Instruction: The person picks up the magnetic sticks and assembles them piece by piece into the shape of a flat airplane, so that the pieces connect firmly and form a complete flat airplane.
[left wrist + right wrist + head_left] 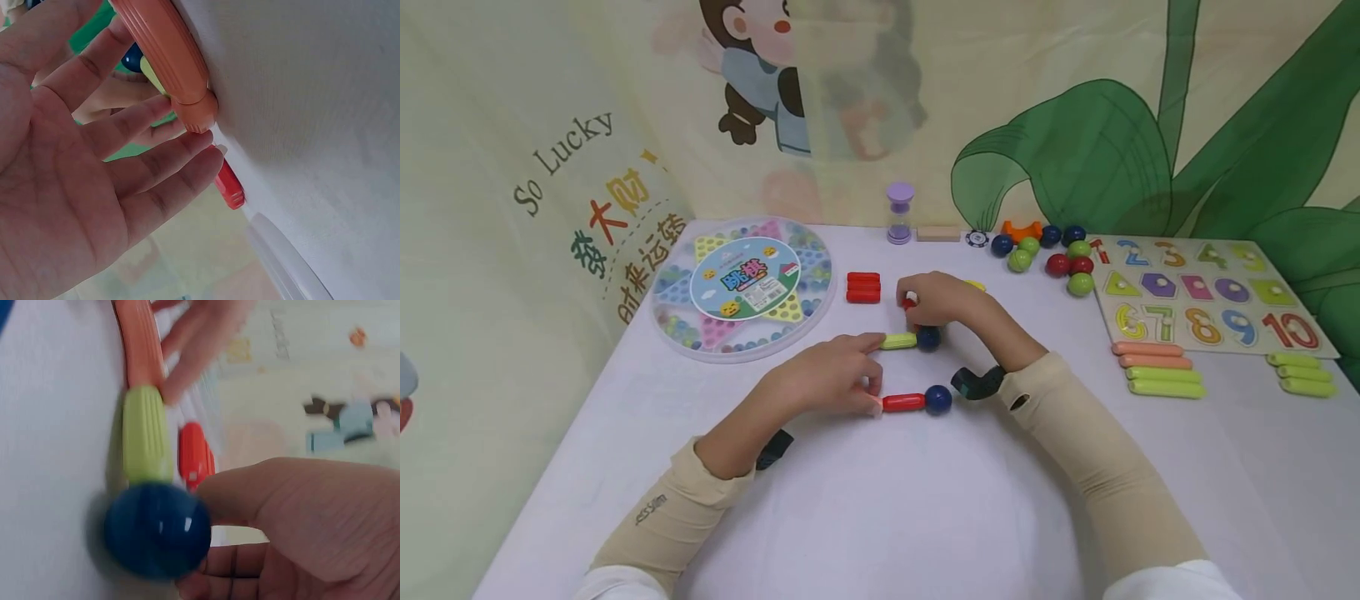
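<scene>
My left hand (831,377) rests its fingers against a curved coral rod (169,53), nearly hidden under the hand in the head view. A yellow-green rod (898,341) joins that curve to a dark blue ball (157,530). Below it, a red rod (903,403) with another blue ball (938,399) lies by my left thumb. My right hand (934,298) pinches a short red rod (910,305) just above the upper blue ball; the fingers cover most of this rod.
Several red rods (863,288) lie beyond the hands, beside a round marble board (743,289). A purple sand timer (899,213) and wooden block (938,234) stand behind. Toward the right are coloured balls (1081,284), a number puzzle (1213,293) and green rods (1165,382).
</scene>
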